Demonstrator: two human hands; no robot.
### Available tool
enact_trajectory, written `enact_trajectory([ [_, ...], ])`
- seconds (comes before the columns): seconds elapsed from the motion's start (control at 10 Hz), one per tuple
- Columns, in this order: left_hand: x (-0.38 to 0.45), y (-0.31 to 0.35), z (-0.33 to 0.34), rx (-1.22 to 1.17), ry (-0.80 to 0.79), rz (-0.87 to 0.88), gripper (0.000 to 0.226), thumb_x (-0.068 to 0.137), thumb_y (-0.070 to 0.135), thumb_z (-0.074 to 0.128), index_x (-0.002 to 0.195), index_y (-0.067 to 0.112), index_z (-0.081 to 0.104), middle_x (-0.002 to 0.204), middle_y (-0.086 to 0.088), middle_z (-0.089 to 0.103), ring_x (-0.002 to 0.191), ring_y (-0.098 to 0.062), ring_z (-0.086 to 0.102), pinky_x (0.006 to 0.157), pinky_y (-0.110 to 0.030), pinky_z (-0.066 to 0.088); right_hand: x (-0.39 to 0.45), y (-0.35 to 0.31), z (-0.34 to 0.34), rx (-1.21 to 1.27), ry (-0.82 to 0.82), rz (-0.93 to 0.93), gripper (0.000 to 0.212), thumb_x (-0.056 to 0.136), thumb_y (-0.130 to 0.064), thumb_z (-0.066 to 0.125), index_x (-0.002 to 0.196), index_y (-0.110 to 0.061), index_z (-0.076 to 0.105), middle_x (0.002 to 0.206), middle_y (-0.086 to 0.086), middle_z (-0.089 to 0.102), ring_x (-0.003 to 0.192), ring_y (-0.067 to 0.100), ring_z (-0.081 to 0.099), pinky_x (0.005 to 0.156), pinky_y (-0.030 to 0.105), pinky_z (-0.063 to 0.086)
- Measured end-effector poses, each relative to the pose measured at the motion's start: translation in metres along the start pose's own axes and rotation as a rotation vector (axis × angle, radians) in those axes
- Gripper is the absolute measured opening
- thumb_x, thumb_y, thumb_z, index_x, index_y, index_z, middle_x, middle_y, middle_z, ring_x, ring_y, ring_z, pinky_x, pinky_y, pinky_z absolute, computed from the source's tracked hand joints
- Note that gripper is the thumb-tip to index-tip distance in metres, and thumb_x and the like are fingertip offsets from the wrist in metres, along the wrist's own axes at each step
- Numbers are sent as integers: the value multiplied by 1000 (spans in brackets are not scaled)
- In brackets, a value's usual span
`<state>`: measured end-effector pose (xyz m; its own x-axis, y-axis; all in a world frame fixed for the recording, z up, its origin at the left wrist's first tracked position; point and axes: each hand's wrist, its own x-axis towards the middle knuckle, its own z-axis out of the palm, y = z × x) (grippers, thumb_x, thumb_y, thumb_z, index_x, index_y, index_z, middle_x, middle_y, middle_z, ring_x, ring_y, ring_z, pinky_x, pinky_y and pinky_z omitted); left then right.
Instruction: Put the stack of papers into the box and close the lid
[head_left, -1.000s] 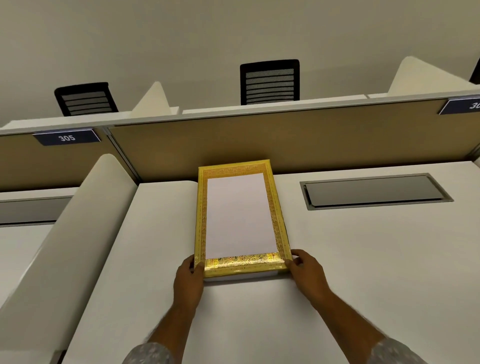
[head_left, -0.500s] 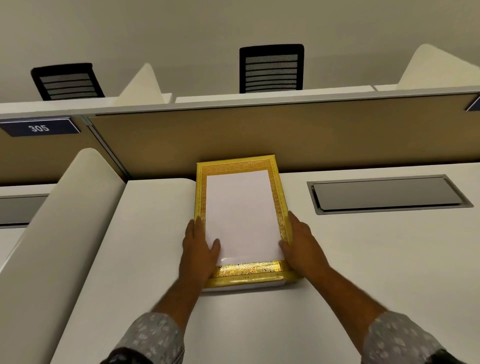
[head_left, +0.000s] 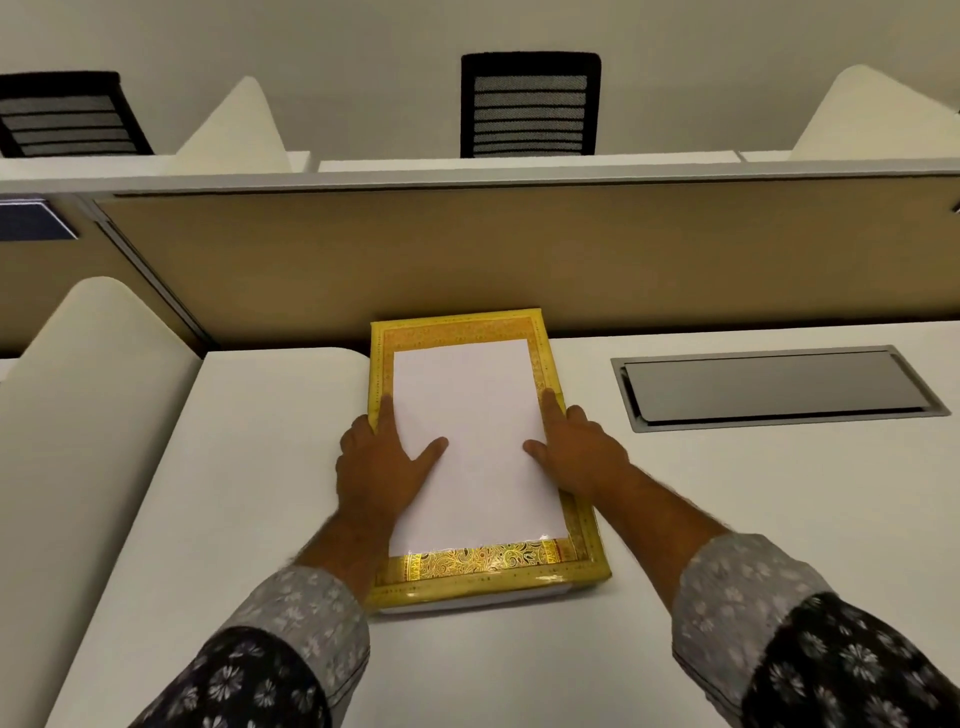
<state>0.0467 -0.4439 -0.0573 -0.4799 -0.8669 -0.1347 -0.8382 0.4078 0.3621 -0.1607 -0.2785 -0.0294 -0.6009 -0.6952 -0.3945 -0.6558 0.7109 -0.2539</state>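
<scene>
A flat box with an ornate gold lid (head_left: 498, 569) lies on the white desk, its far end against the partition. A white stack of papers (head_left: 472, 441) lies flat on top of the lid, inside its gold border. My left hand (head_left: 379, 467) rests at the stack's left edge, thumb on the paper and fingers stretched along the border. At the right edge, my right hand (head_left: 576, 454) mirrors it. Both hands are spread flat. A thin white base shows under the lid's near edge.
A tan partition (head_left: 519, 249) rises right behind the box. A grey cable hatch (head_left: 779, 387) is set into the desk (head_left: 753, 519) to the right. A rounded white divider (head_left: 88, 415) borders the desk on the left. Black chairs (head_left: 530, 104) stand beyond the partition.
Both hands moved from the box's near corners up along the sides of the paper stack, thumbs now on top of it. The box and papers have not shifted.
</scene>
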Motion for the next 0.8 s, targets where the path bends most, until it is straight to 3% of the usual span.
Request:
enact_trajectory([
  [0.2, 0, -22, -10, -159, -190, 66, 107, 88, 78, 57, 169, 31, 5, 169, -14, 32, 154, -39, 34, 119, -55, 40, -12, 3, 1, 73, -21, 7, 89, 100, -64, 45, 166, -31, -3, 162, 22, 35, 142, 47, 45, 113, 57, 43],
  [0.3, -19, -53, -17, -339, -242, 105, 100, 91, 67, 64, 169, 32, 11, 170, -7, 35, 153, -33, 40, 123, -53, 39, -40, 10, 2, 144, -46, 38, 90, 97, -64, 49, 165, -33, -1, 158, 19, 42, 139, 45, 49, 116, 56, 40],
  [0.4, -49, -66, -19, -467, -250, 129, 94, 93, 61, 67, 167, 32, 18, 166, 2, 41, 146, -23, 48, 120, -48, 43, -67, 17, 12, 198, -22, 86, 90, 95, -65, 51, 165, -34, 4, 151, 16, 51, 131, 43, 56, 112, 54, 45],
  [0.5, -99, -76, -10, -491, -180, 146, 80, 90, 67, 66, 157, 34, 38, 145, 6, 59, 129, -17, 60, 109, -44, 54, -119, 27, 44, 250, 93, 150, 82, 94, -67, 52, 160, -28, 22, 143, 12, 59, 124, 40, 61, 107, 52, 47],
  [0.6, -120, -79, -4, -472, -131, 119, 69, 89, 71, 61, 145, 33, 47, 129, 2, 65, 118, -21, 65, 101, -47, 58, -149, 29, 58, 296, 149, 158, 71, 97, -63, 51, 154, -24, 34, 140, 13, 63, 122, 43, 61, 104, 53, 49],
  [0.7, -139, -77, -1, -519, -113, 78, 56, 96, 58, 62, 140, 25, 52, 128, -3, 68, 117, -27, 66, 102, -49, 57, -183, 24, 58, 351, 134, 146, 62, 99, -50, 60, 148, -17, 40, 131, 17, 67, 119, 45, 64, 98, 50, 53],
  [0.8, -151, -68, 1, -542, -80, 30, 59, 97, 52, 60, 144, 16, 51, 138, -10, 65, 126, -33, 64, 108, -51, 53, -197, 23, 58, 326, 146, 146, 68, 96, -48, 66, 149, -15, 39, 131, 19, 66, 123, 45, 62, 100, 49, 52],
])
